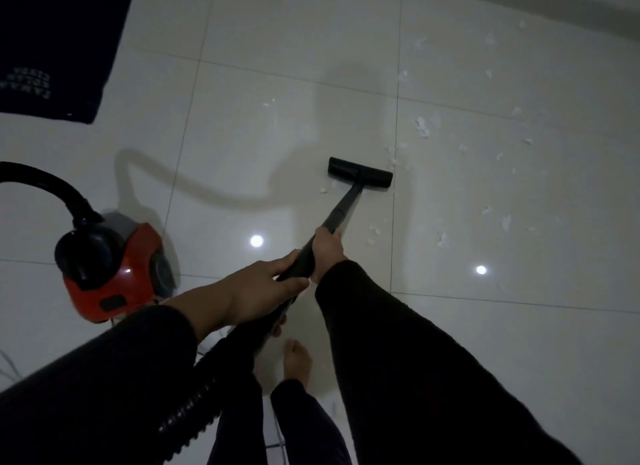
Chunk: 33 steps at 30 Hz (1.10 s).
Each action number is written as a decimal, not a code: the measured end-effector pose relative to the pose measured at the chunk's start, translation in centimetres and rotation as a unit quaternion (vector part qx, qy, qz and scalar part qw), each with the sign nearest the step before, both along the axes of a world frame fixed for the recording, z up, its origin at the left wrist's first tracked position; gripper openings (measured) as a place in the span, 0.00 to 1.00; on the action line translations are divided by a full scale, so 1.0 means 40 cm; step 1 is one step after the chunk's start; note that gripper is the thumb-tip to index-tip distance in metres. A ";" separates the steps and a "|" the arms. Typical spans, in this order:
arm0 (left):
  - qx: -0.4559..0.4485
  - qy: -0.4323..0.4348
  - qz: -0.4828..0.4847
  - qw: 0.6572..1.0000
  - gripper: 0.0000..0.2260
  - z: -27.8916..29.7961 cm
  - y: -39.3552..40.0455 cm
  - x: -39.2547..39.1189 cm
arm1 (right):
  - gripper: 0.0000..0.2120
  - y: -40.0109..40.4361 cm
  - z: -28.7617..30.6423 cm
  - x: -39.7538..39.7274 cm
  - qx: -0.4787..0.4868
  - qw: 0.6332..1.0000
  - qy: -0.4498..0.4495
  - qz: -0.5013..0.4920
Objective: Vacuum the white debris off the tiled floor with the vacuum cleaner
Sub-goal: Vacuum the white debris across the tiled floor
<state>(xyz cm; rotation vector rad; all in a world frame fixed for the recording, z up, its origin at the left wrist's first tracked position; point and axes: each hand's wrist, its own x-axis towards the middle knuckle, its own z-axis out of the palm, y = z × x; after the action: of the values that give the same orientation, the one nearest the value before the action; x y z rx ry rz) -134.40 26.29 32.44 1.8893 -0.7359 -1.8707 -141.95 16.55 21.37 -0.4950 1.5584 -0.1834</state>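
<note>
Head view: my right hand is wrapped around the black vacuum tube, farther down toward the floor, and my left hand grips the same tube just behind it, fingers closed over the top. Both my arms are in dark sleeves. The tube slants forward and down to the flat black floor head, which sits on the pale tiled floor right beside a grout line. A few bits of white debris lie touching or just beside the head; many more scraps are scattered over the tiles to its right. To my left stands the red and black vacuum body, with its hose arching off it. One bare foot shows below my hands. A dark mat lies at the far left.
</note>
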 end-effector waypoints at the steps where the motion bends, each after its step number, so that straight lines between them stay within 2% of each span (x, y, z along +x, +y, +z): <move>1: 0.002 0.003 -0.002 1.000 0.22 -0.007 -0.003 -0.007 | 0.30 -0.002 -0.007 -0.007 -0.005 1.000 0.000 0.002; 11: 0.021 -0.012 -0.004 1.000 0.25 -0.029 0.043 -0.017 | 0.29 0.055 -0.040 -0.002 0.015 1.000 -0.015 0.001; 18: 0.025 -0.012 -0.033 0.999 0.23 -0.007 0.141 0.033 | 0.27 0.160 -0.045 0.037 0.010 1.000 -0.019 -0.016; 27: 0.030 -0.003 -0.056 0.998 0.25 0.009 0.300 0.121 | 0.29 0.342 -0.043 0.113 0.014 0.997 -0.014 -0.068; 33: 0.036 -0.013 -0.110 0.993 0.27 0.024 0.387 0.180 | 0.28 0.446 -0.017 0.143 0.025 0.993 -0.014 -0.116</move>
<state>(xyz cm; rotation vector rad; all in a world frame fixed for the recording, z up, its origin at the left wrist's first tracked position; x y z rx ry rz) -127.20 41.78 33.41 1.9469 -0.9295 -2.0323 -136.22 34.41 20.71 -0.2705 1.5878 -0.3278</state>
